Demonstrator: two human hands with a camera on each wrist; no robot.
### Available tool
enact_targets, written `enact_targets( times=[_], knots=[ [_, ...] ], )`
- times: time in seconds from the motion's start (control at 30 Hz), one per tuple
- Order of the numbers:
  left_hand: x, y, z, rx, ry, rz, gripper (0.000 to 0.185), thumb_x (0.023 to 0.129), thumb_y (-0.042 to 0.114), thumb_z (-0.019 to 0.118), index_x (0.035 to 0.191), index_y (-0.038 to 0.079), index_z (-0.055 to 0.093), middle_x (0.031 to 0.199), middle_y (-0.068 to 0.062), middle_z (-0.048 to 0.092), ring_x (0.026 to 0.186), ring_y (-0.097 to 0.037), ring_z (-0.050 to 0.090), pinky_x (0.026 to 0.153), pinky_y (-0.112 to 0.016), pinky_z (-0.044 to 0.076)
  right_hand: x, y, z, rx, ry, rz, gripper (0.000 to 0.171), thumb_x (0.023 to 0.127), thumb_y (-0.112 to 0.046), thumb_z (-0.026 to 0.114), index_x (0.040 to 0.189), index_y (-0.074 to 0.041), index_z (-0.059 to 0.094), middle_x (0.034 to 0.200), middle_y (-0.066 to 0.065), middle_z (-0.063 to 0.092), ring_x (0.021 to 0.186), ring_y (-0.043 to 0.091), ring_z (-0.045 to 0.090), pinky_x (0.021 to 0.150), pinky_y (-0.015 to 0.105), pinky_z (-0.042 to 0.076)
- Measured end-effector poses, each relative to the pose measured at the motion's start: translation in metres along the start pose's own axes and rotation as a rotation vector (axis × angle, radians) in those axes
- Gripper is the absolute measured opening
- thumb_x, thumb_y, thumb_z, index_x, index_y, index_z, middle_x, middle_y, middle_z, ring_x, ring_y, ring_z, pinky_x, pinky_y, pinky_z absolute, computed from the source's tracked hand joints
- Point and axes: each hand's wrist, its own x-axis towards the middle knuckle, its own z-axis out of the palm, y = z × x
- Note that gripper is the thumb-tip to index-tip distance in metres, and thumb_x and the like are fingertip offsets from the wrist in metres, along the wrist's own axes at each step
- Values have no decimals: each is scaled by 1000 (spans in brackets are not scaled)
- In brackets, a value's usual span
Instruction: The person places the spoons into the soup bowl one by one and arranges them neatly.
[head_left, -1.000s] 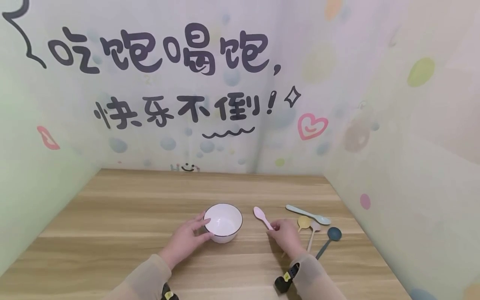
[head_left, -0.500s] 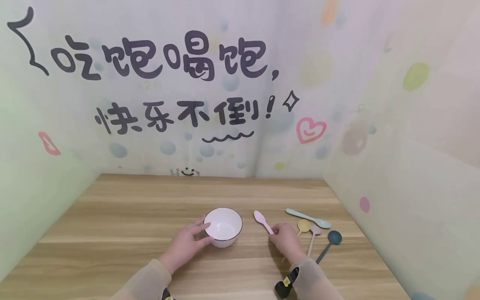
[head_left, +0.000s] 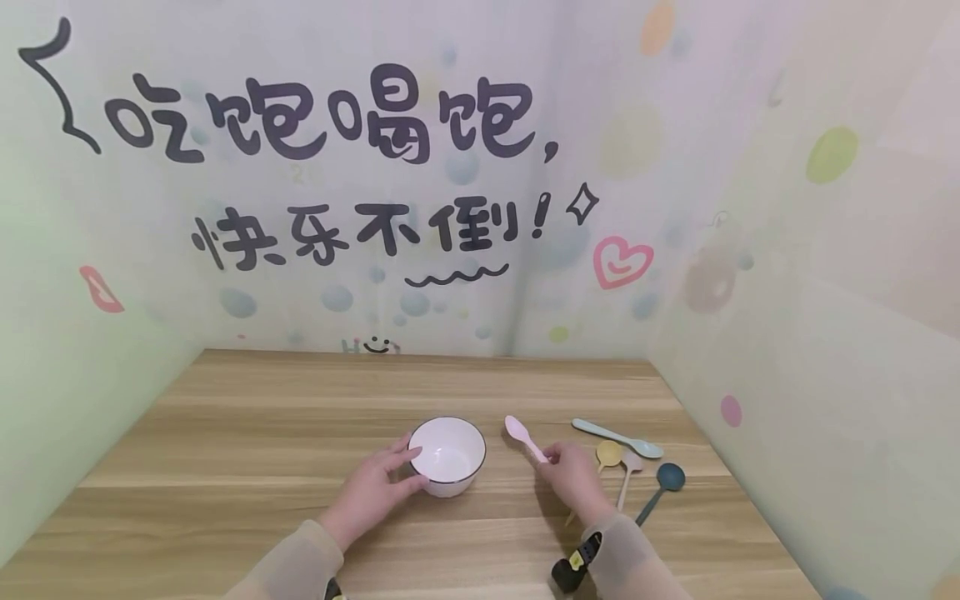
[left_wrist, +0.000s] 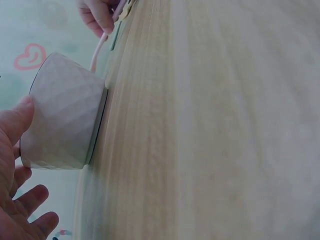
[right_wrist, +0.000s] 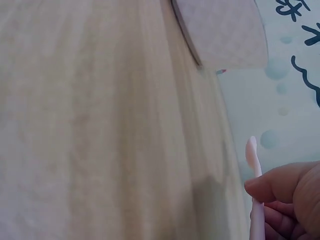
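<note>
The bowl (head_left: 452,450) is rocking plain white with a thin dark rim, its outside showing a faceted diamond pattern. To its right, the spoon (head_left: 522,433) is going baby pink. Further right I'm seeing a mint spoon (head_left: 618,438) on the far side, then a yellow spoon (head_left: 609,453), a pale pinkish spoon (head_left: 632,462) and a dark teal spoon (head_left: 671,477). The table (head_left: 225,433) is sporting streaky tan woodgrain, and the far wall (head_left: 637,150) is wearing black lettering (head_left: 382,207) plus a pink heart (head_left: 623,265).

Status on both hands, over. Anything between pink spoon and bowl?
Left hand holds round white dark-rimmed bowl. Right hand pinches pale pink spoon. Nothing visible between spoon and bowl; four other coloured spoons lie outside that gap.
</note>
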Motion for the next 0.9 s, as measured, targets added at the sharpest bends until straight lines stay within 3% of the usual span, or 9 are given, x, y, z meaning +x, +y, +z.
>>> enact_targets(
  times=[0.2,0.33,0.63,0.9],
  knots=[
    [0,-1,0,-3,-6,2,54,81,36,76,125,7,65,147,-10,44,135,-36,38,110,-52,30,3,-9,-8,-5,-14,-73,16,83,-5,68,98,-2,72,77,1,61,65,15,51,54,27,43],
    [0,-1,0,-3,-10,1,54,82,37,76,126,7,64,147,-10,44,135,-36,38,110,-53,30,5,-17,-14,-28,-13,-182,12,81,-4,70,93,-2,73,77,0,58,67,14,50,56,28,43],
    [0,0,0,-1,-4,0,53,82,35,76,126,7,64,147,-11,44,135,-36,38,110,-52,29,11,-39,-30,-163,-34,-397,9,82,-6,72,90,-4,74,77,-3,53,67,11,48,59,27,45],
    [-1,1,-1,-2,4,3,53,81,35,77,125,7,65,146,-10,45,134,-35,40,110,-51,31,19,-62,-38,-354,-84,-629,10,81,-9,74,91,-11,77,76,-9,53,68,7,49,61,23,46]
  ],
)
